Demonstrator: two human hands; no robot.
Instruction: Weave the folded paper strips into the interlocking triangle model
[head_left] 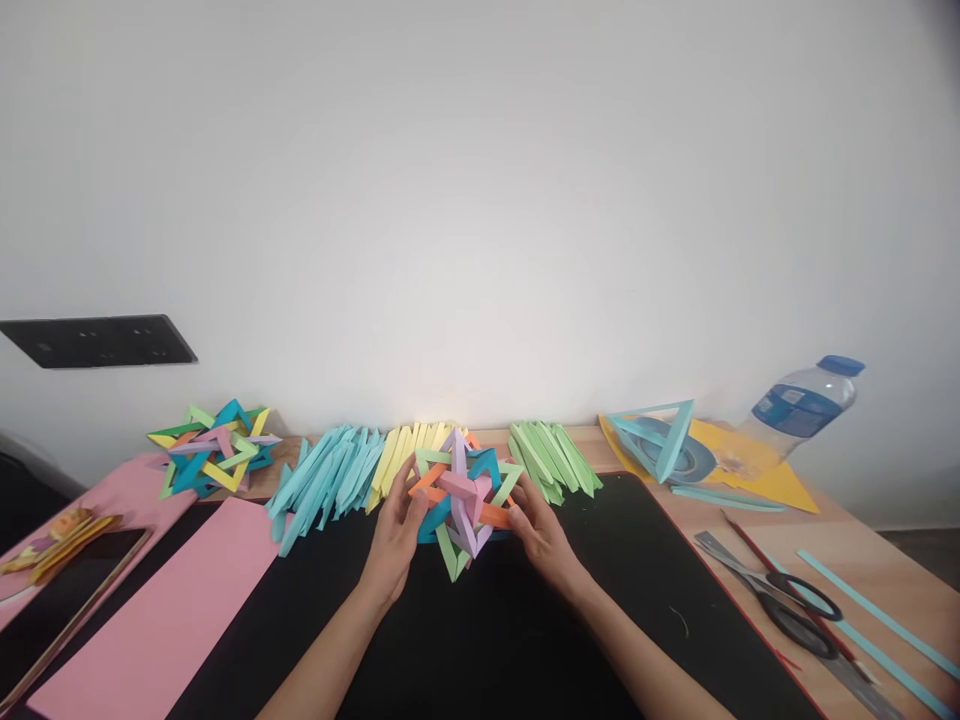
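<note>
Between my two hands is a many-coloured folded-paper star [469, 500], made of interlocked purple, green, orange and blue pieces. My left hand [397, 525] grips its left side, thumb in front and fingers partly hidden behind. On the opposite side, my right hand [541, 530] closes on the orange and green points. The star is held just above a black mat [480, 640]. Behind it lie rows of folded strips: light blue strips [337, 480], yellow strips [409, 450] and green strips [551, 460].
A second paper star [217, 450] sits at the back left, near pink paper [165, 610] and a phone [71, 590]. Rightward are a blue paper triangle frame [671, 440], a tape roll [694, 460], a water bottle [806, 405], scissors [795, 610], a pencil [750, 540] and blue paper strips [885, 610].
</note>
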